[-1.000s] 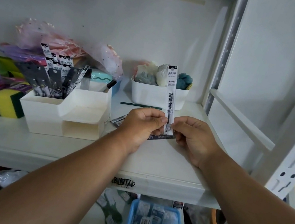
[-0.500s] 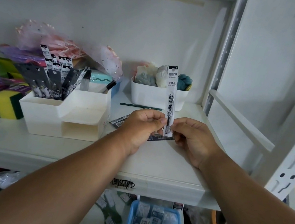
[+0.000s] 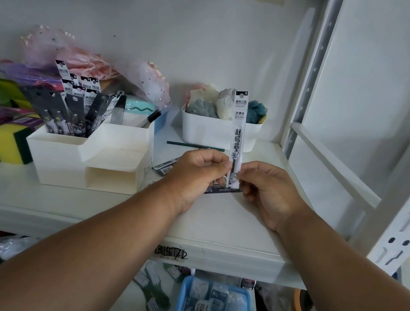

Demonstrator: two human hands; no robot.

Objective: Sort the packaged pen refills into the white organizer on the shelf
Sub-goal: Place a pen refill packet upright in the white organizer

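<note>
— Two hands are occupied with one refill pack [image 3: 237,136]: it is held upright, its lower end pinched between the fingers of the left hand [image 3: 200,169] and those of the right hand [image 3: 267,190].

— Where is the pack to be taken?

— To the white organizer [image 3: 87,154], which is found well to the left of the left hand on the shelf [image 3: 108,209]; its rear compartment is already filled with standing packs [image 3: 76,104].

— How is the step best done?

— One hand should probably be released first, so that the thin sleeve is not bent. The pack is best kept upright and lowered bottom-first beside the others. More packs [image 3: 166,169] are seen lying flat under and just left of the left hand; they are partly hidden, so their number cannot be told.
</note>
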